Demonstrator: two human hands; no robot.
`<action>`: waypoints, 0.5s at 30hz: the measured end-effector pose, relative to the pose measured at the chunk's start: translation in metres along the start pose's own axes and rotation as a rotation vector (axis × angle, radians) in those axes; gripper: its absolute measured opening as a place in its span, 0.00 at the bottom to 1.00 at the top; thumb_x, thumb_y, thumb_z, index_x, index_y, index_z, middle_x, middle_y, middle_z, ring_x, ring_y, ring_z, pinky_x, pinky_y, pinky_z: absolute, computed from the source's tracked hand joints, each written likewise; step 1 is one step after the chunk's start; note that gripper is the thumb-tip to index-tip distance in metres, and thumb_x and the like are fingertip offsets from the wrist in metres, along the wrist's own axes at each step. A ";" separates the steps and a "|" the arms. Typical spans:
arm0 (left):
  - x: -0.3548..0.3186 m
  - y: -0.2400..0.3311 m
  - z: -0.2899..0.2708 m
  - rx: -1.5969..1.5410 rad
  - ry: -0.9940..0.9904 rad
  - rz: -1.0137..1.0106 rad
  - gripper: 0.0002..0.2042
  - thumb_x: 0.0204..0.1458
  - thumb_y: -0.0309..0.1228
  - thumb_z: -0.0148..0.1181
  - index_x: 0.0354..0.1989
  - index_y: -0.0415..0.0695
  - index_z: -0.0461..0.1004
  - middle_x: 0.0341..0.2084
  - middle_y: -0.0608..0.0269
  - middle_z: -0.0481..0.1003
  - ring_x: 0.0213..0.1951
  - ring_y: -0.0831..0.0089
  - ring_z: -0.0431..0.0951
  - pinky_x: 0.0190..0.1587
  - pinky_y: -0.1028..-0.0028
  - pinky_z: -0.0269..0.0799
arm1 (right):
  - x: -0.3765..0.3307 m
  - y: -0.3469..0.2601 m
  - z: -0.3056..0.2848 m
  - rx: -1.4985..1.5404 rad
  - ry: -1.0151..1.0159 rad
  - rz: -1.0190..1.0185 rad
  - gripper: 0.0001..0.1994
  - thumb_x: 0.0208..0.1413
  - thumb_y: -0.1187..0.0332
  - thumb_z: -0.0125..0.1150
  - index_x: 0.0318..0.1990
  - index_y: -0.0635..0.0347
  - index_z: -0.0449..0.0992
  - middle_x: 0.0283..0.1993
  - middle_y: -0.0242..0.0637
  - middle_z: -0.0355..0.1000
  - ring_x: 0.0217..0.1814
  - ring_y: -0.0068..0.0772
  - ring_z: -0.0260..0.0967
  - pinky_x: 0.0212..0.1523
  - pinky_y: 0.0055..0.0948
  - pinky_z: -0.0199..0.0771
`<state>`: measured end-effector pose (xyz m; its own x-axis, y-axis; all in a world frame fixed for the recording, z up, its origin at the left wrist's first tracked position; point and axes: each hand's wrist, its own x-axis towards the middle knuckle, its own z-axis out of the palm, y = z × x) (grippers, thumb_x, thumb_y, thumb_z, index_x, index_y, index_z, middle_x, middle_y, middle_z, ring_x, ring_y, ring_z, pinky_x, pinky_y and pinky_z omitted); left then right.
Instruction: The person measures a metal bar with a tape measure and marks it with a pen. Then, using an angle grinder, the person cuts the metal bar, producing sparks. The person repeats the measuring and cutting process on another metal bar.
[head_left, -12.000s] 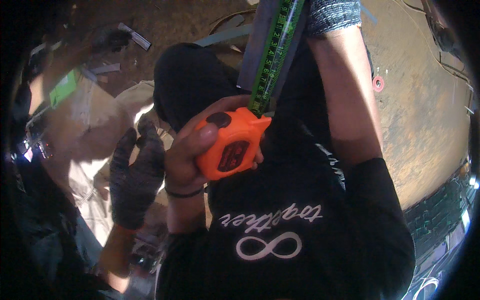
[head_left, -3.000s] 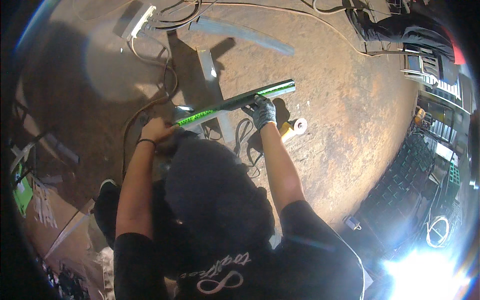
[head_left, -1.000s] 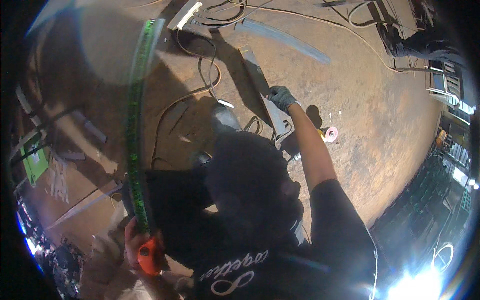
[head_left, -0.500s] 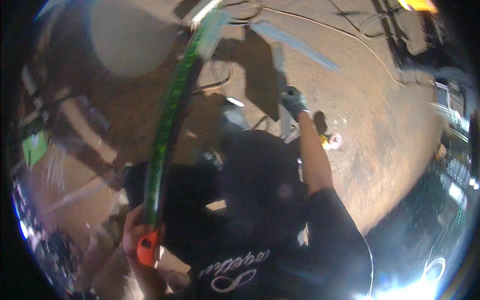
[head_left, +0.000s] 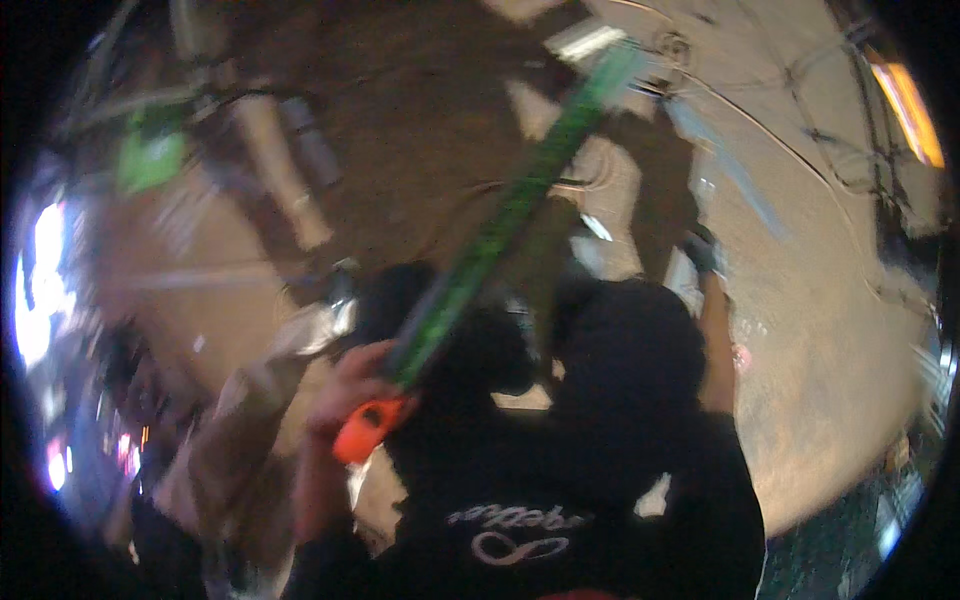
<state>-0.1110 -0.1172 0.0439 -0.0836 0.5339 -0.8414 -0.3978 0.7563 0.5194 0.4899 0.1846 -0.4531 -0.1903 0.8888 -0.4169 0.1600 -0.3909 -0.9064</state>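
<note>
Blur smears most of what I can see here, but the main things read clearly enough. My left hand (head_left: 345, 390) is closed around an orange tape measure case (head_left: 368, 428), low and left of centre, fingers wrapped over the top of it. From the case the green tape blade (head_left: 500, 225) runs out long and straight, slanting up and to the right toward the top of the view, where its far end fades into a pale strip on the floor (head_left: 830, 330).

My right hand (head_left: 703, 252) wears a dark glove and is stretched out to the right of the blade, well apart from it, down near a light patch on the ground — whether those fingers are closed on anything I cannot tell, the motion is too soft there.

Between the two arms sits the dark shape of a head and a black shirt (head_left: 560, 500) with pale lettering. Cables (head_left: 800, 110) loop across the upper right of the brown floor — a green object (head_left: 150, 160) lies at upper left.
</note>
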 end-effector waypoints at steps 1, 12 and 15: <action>-0.035 -0.035 0.009 -0.202 0.261 -0.028 0.26 0.40 0.21 0.60 0.53 0.31 0.70 0.33 0.54 0.77 0.27 0.67 0.80 0.27 0.72 0.79 | -0.004 -0.017 0.091 -0.423 0.054 0.002 0.19 0.50 0.65 0.65 0.48 0.68 0.78 0.38 0.40 0.78 0.36 0.32 0.75 0.39 0.34 0.78; -0.020 -0.013 -0.003 -0.100 0.059 -0.055 0.29 0.38 0.20 0.56 0.55 0.32 0.68 0.30 0.50 0.77 0.25 0.64 0.80 0.25 0.70 0.79 | -0.073 -0.185 0.193 -1.116 0.482 -0.315 0.17 0.54 0.59 0.60 0.49 0.55 0.80 0.44 0.51 0.78 0.49 0.51 0.76 0.52 0.47 0.75; -0.019 -0.009 0.006 -0.124 0.131 -0.065 0.28 0.37 0.20 0.56 0.54 0.31 0.69 0.31 0.50 0.76 0.26 0.64 0.80 0.25 0.70 0.79 | -0.058 -0.169 0.244 -1.250 -0.072 -0.087 0.17 0.55 0.56 0.58 0.49 0.50 0.80 0.49 0.44 0.78 0.53 0.49 0.75 0.53 0.47 0.75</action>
<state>-0.1006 -0.1323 0.0556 -0.1686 0.4256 -0.8891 -0.5152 0.7309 0.4476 0.2372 0.1402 -0.2923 -0.2928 0.8697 -0.3973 0.9442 0.1975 -0.2635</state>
